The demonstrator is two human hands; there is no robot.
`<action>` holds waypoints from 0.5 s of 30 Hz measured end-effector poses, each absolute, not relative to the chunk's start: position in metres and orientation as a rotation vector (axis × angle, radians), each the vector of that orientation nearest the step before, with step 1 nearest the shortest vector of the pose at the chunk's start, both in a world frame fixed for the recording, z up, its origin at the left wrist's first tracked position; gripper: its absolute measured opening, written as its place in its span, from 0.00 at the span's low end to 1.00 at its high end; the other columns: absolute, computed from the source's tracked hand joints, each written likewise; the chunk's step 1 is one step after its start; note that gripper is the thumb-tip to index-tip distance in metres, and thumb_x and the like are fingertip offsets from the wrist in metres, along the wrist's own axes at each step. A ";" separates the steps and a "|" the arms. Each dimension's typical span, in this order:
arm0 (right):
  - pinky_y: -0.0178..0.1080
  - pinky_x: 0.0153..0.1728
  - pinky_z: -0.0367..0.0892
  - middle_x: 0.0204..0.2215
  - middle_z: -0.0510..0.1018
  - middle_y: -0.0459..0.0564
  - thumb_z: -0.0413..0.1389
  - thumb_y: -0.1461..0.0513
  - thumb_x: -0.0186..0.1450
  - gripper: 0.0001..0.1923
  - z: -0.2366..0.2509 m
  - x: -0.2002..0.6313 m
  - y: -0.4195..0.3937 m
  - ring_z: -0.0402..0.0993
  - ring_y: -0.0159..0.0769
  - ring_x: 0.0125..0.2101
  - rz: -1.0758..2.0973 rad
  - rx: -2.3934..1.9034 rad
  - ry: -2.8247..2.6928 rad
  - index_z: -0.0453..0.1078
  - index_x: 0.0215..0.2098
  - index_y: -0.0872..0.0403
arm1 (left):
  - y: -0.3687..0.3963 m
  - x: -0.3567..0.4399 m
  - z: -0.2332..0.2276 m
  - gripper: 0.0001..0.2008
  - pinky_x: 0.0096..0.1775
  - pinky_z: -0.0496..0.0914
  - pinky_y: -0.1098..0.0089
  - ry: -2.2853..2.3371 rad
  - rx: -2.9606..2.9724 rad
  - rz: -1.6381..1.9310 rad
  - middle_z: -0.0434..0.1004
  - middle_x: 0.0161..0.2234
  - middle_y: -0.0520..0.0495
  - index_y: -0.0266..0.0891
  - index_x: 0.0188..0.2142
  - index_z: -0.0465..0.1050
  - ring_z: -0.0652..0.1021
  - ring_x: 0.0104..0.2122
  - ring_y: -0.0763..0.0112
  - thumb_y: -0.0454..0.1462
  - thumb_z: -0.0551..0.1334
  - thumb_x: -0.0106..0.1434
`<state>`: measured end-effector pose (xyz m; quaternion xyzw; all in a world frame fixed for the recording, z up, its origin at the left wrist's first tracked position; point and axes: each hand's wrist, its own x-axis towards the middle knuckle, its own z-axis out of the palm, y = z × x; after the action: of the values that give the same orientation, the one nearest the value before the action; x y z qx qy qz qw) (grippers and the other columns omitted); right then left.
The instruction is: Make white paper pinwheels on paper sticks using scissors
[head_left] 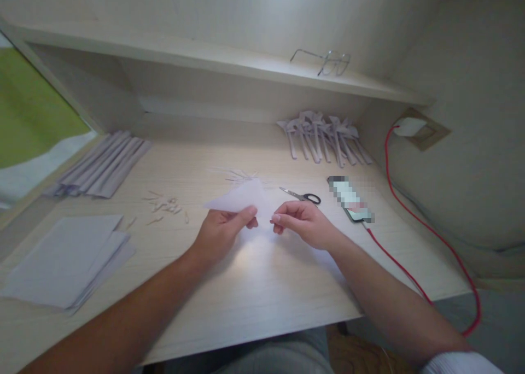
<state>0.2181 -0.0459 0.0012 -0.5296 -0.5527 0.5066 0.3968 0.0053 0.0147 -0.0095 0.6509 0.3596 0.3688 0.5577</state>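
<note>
My left hand (223,229) pinches a white sheet of paper (238,196) between thumb and fingers, above the middle of the desk. The paper looks folded to a pointed, triangular shape. Close to its right edge, my right hand (301,222) is closed with thumb and forefinger together. What its fingertips hold, if anything, is too small to tell. Just beyond the paper lie several thin white strips (241,176). Scissors (301,196) with black handles rest on the desk behind my right hand.
Paper pinwheels (320,136) lie at the back right, rolled paper sticks (100,166) at the back left. White sheets (65,259) are stacked at left near small pale pieces (166,205). A phone (350,199) with a red cable (400,267) lies right. Glasses (334,62) sit on the shelf.
</note>
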 end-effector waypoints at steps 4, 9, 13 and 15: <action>0.37 0.34 0.68 0.27 0.81 0.48 0.62 0.52 0.65 0.15 -0.001 0.216 -0.046 0.75 0.34 0.29 1.254 -1.344 -1.446 0.78 0.32 0.56 | 0.013 0.006 -0.010 0.13 0.38 0.74 0.66 0.881 1.537 0.865 0.82 0.27 0.48 0.39 0.26 0.77 0.80 0.30 0.64 0.45 0.68 0.61; 0.37 0.34 0.67 0.27 0.81 0.48 0.60 0.54 0.67 0.13 -0.001 0.213 -0.049 0.74 0.33 0.29 1.169 -1.359 -1.545 0.78 0.33 0.55 | 0.011 0.007 -0.005 0.13 0.35 0.75 0.65 0.959 1.582 0.815 0.82 0.27 0.48 0.40 0.24 0.76 0.81 0.30 0.62 0.45 0.69 0.57; 0.36 0.34 0.66 0.31 0.81 0.48 0.58 0.56 0.69 0.11 0.005 0.233 -0.052 0.74 0.34 0.31 0.739 -1.636 -1.689 0.77 0.36 0.54 | 0.015 0.004 -0.002 0.16 0.42 0.75 0.61 1.040 1.599 0.830 0.83 0.28 0.45 0.41 0.22 0.78 0.81 0.33 0.59 0.49 0.67 0.58; 0.36 0.37 0.67 0.35 0.82 0.48 0.57 0.59 0.68 0.08 0.006 0.252 -0.053 0.76 0.35 0.35 0.379 -1.909 -1.745 0.77 0.39 0.53 | 0.017 0.003 -0.003 0.16 0.43 0.75 0.61 1.012 1.592 0.862 0.83 0.28 0.45 0.40 0.22 0.78 0.82 0.33 0.59 0.48 0.66 0.59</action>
<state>0.2516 -0.0533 0.0065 -0.7050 -0.6445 0.1400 0.2608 0.0033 0.0167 -0.0027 0.6609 0.4201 0.3577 0.5087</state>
